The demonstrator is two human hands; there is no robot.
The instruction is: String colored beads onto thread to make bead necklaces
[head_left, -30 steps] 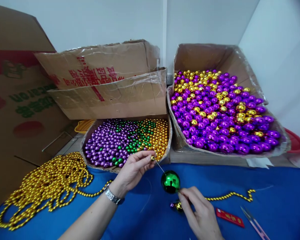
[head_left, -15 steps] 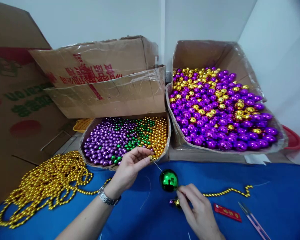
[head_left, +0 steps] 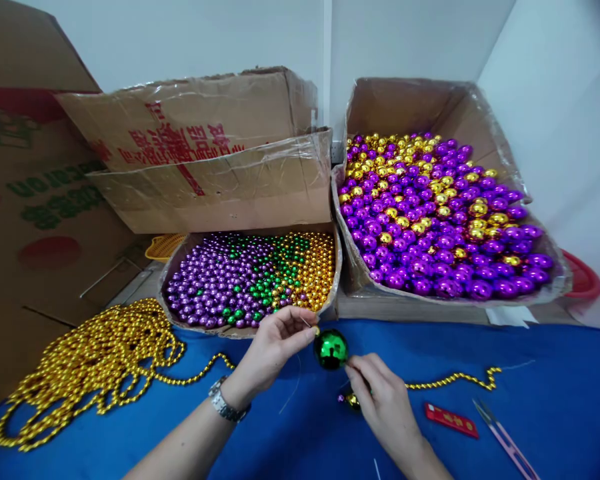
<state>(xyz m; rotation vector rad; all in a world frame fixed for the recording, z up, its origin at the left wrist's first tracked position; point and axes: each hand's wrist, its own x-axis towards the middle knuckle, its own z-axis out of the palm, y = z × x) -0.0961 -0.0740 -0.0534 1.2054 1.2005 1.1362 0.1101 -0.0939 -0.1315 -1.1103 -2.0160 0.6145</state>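
My left hand pinches a small gold bead at the upper left of a shiny green ball. A thin needle-like wire shows at the left fingertips. At the ball's lower right edge, my right hand is closed, thumb and forefinger against the ball; whatever lies inside this grip is hidden. Beside those fingers hang or lie a small purple bead and a gold ball, partly covered by the hand. A thin pale thread curves over the blue cloth below my left hand.
Behind the hands stands a box of small purple, green and gold beads. Another box at right holds larger purple and gold balls. Gold bead strings pile up at left. A red packet and pink-handled tweezers lie at right.
The green ball and right hand have moved slightly left and up. My left hand has come right and down, bringing the gold bead along the wire close against the ball.
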